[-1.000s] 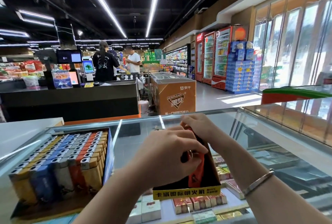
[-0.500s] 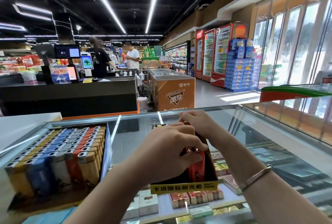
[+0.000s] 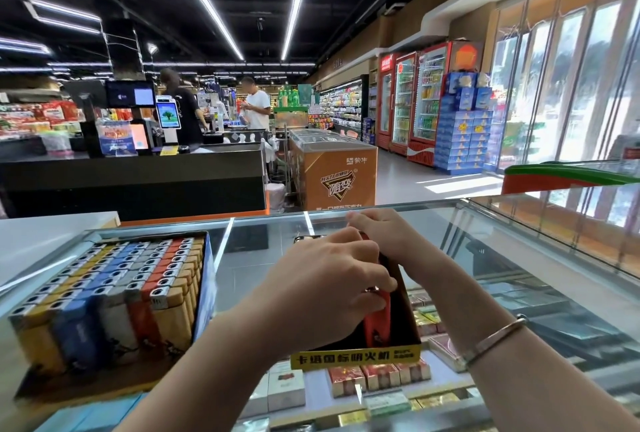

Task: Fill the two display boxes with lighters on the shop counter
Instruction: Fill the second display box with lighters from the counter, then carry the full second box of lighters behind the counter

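- Left hand (image 3: 323, 289) grasps a red lighter (image 3: 378, 319), lowering it into the black display box (image 3: 405, 322) on the glass counter (image 3: 485, 258).
- Right hand (image 3: 384, 232) apparently steadies the box's far end; its grasp is unclear.
- The blue display box (image 3: 207, 279) alongside looks full.

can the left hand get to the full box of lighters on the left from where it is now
Probably yes. The left hand is busy holding a red lighter in the black box, but the full box sits open-topped just to its left with nothing between them.
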`<state>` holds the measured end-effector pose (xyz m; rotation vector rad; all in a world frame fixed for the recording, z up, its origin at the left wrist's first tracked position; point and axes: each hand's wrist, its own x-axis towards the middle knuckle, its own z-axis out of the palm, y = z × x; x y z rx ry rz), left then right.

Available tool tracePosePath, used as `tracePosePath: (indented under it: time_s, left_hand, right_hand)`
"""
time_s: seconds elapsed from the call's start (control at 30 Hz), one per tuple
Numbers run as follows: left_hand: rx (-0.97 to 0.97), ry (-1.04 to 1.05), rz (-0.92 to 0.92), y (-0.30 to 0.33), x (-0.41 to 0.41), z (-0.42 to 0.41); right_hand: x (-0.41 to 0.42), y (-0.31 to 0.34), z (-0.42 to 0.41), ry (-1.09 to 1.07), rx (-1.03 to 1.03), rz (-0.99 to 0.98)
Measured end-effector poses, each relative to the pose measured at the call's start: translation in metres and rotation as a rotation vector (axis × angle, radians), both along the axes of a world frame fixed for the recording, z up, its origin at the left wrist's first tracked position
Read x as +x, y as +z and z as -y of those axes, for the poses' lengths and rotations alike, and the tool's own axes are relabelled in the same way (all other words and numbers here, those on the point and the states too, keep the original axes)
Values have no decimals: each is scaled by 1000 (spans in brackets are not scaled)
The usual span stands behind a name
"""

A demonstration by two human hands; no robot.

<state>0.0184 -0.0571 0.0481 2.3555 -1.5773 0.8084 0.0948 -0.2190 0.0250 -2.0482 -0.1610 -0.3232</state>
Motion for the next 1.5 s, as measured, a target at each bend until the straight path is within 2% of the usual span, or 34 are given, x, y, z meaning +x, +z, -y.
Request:
tracePosePath:
  time_s: [0.17,0.3,0.37,0.43,0.53,0.63,0.7,0.8,0.87,0.97,1.03,1.07,1.27,1.5]
  left_hand:
    - [10,-41,-14,-5,3,5]
    - [-93,-33,-329,-8,17,-1]
    - [-153,-46,-412,-10,20,-1]
    - [-297,-68,-458,-10,22,-2]
    - [-664,-26,-435,-9,28,-6]
    - [-914,74,-428,-10,32,-10]
    - [-910,163,-465,-16,32,-11]
    - [-831,306,-534,-31,28,-16]
    - [-808,412,-719,-42,24,-22]
    - [-744,527,-1133,-50,16,-27]
    - [-696,433,-1336,-53,9,-25]
    - [-669,378,-1370,-54,7,-22]
    - [-566,431,-1287,-50,24,-13]
    - [-640,554,-1163,-52,81,24]
  right_hand:
    - [2,0,0,-11,-24,20]
    - [4,-2,2,8,-25,11]
    - [4,-2,2,3,-20,16]
    - [2,-1,1,-44,37,67]
    - [-3,2,4,-202,169,184]
    - [-13,-1,11,-323,243,176]
    - [-23,-6,17,-316,273,88]
    - [-43,-13,20,-197,325,-125]
    - [-57,-18,18,-92,341,-248]
    - [-70,-28,13,-33,270,-268]
    - [-75,-32,9,-4,198,-260]
    - [-76,-33,7,13,174,-255]
    - [-63,-25,14,133,-148,-217]
    - [-6,-24,40,90,-198,-269]
